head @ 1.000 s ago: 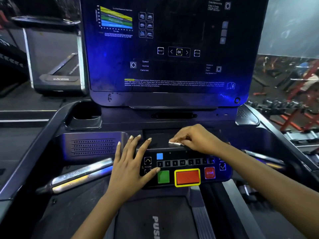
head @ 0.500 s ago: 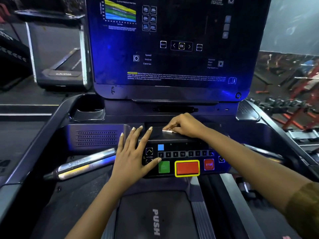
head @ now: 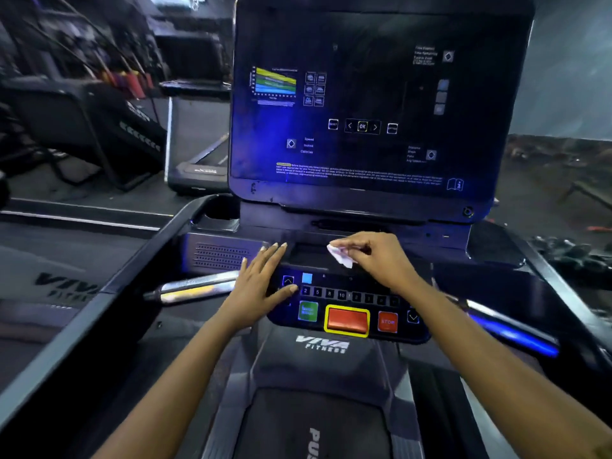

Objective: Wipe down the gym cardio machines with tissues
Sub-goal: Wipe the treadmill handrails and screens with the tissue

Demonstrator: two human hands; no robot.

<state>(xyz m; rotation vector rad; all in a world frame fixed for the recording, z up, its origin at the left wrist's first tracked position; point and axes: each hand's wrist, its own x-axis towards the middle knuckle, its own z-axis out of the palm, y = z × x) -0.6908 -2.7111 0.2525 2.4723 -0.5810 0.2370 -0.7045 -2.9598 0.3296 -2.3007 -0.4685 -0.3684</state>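
I stand at a black treadmill whose tall console screen [head: 381,104] fills the upper middle. Below it sits the button panel [head: 351,306] with a green key, a red key framed in yellow and a STOP key. My right hand [head: 377,256] pinches a small white tissue [head: 339,255] and holds it just above the dark shelf behind the panel. My left hand [head: 261,276] lies flat with straight fingers on the panel's left end, thumb by the number keys.
A chrome handlebar [head: 195,288] sticks out to the left of the panel, another [head: 510,326] to the right. A cup holder [head: 218,213] sits at the console's left. A second treadmill [head: 198,150] and a stepper [head: 109,127] stand further left.
My right hand has lifted a little and the tissue now hangs visibly from its fingertips. The view has shifted, so the console sits further right. My left hand stays flat on the panel.
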